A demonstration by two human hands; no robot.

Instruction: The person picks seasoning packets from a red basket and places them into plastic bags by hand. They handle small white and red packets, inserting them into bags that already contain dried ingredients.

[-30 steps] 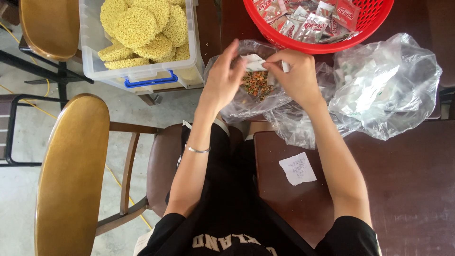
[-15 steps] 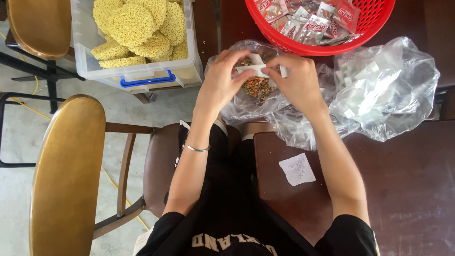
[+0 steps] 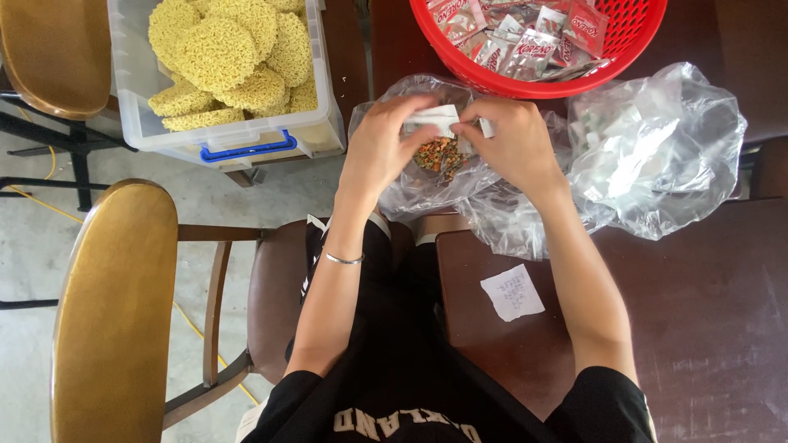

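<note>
Holding: both hands pinch one small white sachet between them, the left hand closed on its left end, the right hand closed on its right end.
Place: the sachet sits over a clear plastic bag of dried vegetable flakes, at the near edge of the dark wooden counter.
Handling: the sachet looks very light, thin and limp; likely to crumple or tear if pulled hard, so the sealed ends, where the fingers already sit, seem the safest grip. The flakes look loose and easy to spill.
Around: a red plastic basket of seasoning packets lies just beyond; a second crumpled clear bag to the right; a clear tub of round dried noodle cakes to the left; a white paper slip near the right forearm.
Hidden: fingers cover most of the sachet, so whether it is open or sealed cannot be told; the basket and tub are cut off at the top edge; contents of the right-hand bag are hard to make out.
</note>
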